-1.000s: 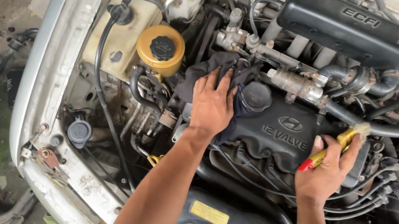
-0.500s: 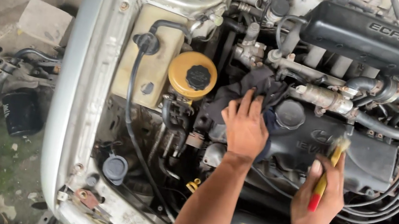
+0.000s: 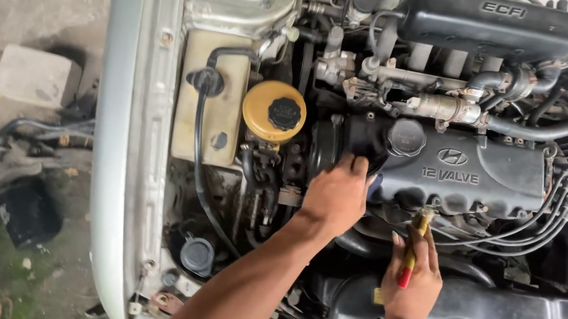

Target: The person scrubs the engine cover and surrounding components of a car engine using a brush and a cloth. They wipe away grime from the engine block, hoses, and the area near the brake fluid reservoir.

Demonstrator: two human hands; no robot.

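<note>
L hand (image 3: 337, 196) at valve cover (image 3: 479, 178) edge, R hand (image 3: 413, 277) w/ screwdriver (image 3: 413, 241) below.

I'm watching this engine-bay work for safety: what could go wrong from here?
The screwdriver in the right hand points into the ignition leads; a slip might nick one. The left hand rests at the dark engine cover edge, among tight hoses, where fingers could get pinched or scraped.
</note>
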